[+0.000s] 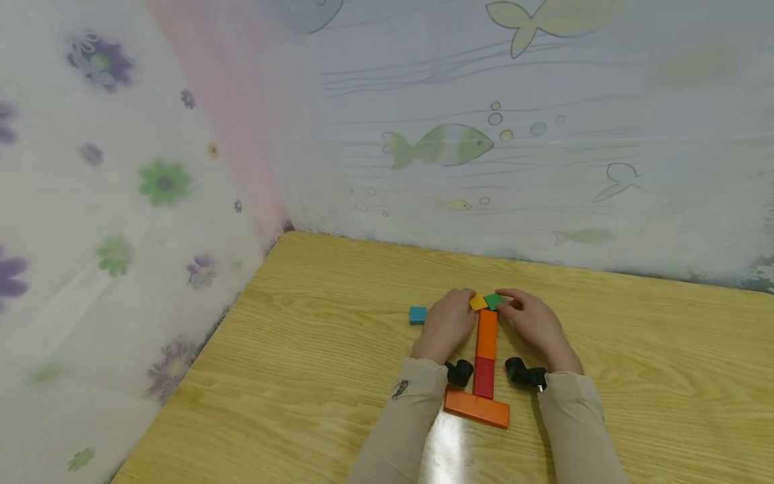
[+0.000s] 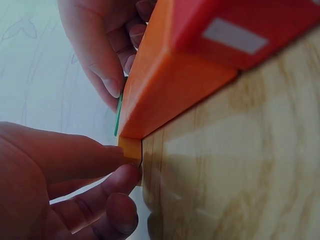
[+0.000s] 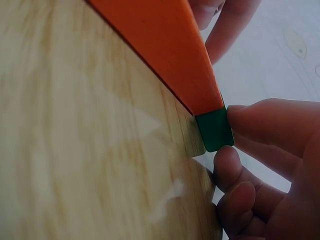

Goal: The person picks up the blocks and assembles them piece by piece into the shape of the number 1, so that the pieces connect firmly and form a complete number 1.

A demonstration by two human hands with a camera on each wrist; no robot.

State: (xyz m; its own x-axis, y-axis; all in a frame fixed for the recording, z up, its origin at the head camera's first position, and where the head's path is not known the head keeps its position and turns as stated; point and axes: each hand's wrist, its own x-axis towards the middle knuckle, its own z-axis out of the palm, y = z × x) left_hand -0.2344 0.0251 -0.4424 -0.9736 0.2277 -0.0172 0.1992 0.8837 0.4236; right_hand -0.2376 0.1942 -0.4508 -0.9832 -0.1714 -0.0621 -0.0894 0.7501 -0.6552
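My left hand pinches a small yellow block between thumb and finger; the left wrist view shows the fingertips at its outer side. On the other side my right hand pinches a small green block, its thumb and finger at the edges in the right wrist view. Both little blocks sit turned at an angle, side by side, at the far end of an upright-running orange block. A red block follows nearer to me, then a crosswise orange block. All lie on the wooden table.
A blue block lies just left of my left hand. Black wrist cameras hang over the table on both sides of the red block. A fish-patterned curtain stands behind the table's far edge, with a flowered one at left.
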